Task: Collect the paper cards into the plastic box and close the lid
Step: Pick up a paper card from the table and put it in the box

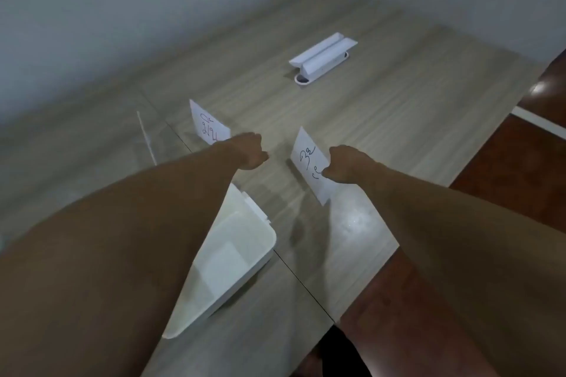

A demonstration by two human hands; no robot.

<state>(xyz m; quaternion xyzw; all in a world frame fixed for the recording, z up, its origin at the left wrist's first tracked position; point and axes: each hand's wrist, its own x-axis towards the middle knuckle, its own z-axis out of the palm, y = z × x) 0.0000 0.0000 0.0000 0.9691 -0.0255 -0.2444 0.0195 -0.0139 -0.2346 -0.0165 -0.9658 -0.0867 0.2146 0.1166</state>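
Each hand holds one white paper card with handwriting above the wooden table (pixel 382 107). My left hand (pixel 248 150) is closed on the near edge of the left card (pixel 206 125). My right hand (pixel 346 165) pinches the right card (pixel 307 159), which tilts down toward the table. The white plastic box (pixel 242 248) stands open below my left forearm, which hides part of it. A thin clear panel (pixel 146 138), perhaps the lid, stands upright to the left.
A white cable-port cover (pixel 323 56) with raised flaps sits in the table farther back. The grey wall runs behind the table. The table's right edge borders a reddish-brown floor (pixel 520 162). A seam crosses the tabletop near the box.
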